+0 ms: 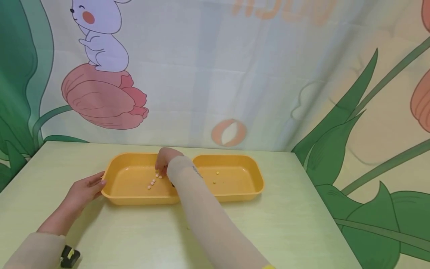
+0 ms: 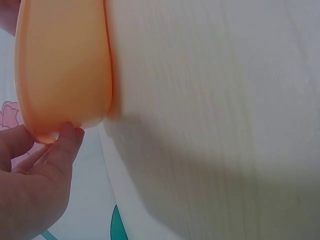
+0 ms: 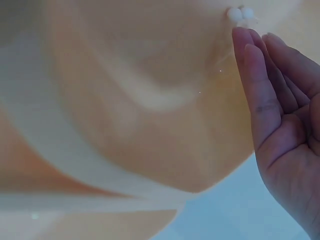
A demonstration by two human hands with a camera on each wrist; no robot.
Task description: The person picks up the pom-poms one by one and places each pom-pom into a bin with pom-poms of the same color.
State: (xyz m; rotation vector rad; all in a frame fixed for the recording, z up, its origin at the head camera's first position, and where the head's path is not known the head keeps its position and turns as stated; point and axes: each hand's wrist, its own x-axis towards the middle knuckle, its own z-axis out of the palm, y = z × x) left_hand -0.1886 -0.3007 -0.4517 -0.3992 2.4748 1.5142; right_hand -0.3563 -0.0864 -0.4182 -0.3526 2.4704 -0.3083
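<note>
Two shallow yellow-orange trays stand side by side on the table. At the left tray's (image 1: pixel 125 186) outer end, my left hand (image 1: pixel 84 190) grips the rim, thumb and fingers on either side of its wall in the left wrist view. My right hand (image 1: pixel 166 158) reaches down into the same tray. Its fingers point at several small white balls (image 1: pixel 152 182), scattered in a short slanting row. In the right wrist view two white balls (image 3: pixel 240 13) lie just beyond the fairly straight fingertips. Nothing shows clearly between those fingers. The right forearm hides the gap between the trays.
The right tray (image 1: pixel 238 181) holds a few tiny yellow balls (image 1: pixel 217 173). A small black object (image 1: pixel 69 256) is by the left sleeve, near the front. Behind the pale table (image 1: pixel 295 216) hangs a printed curtain (image 1: pixel 188 74) with a rabbit and flowers.
</note>
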